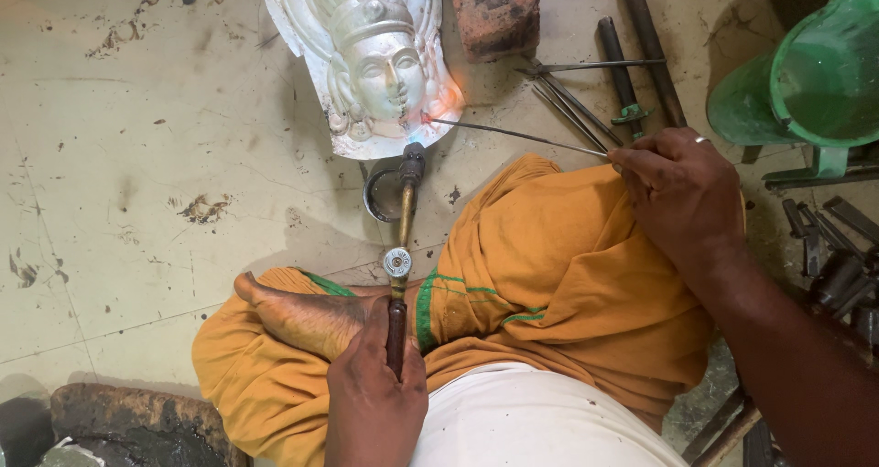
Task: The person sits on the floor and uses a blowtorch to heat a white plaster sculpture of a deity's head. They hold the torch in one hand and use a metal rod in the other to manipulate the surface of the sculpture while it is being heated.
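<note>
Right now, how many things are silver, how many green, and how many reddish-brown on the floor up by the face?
Silver: 1, the metal face mask
Green: 1, the plastic jug
Reddish-brown: 1, the brick
Total: 3
The left hand grips the torch; the right hand holds the thin rod to the mask's edge.

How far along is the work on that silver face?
The embossed silver metal face plaque already looks fully shaped. In hand: the left hand aims a brass torch while the right hand feeds a thin metal rod to its glowing lower edge. How much edge remains is unclear.
</note>
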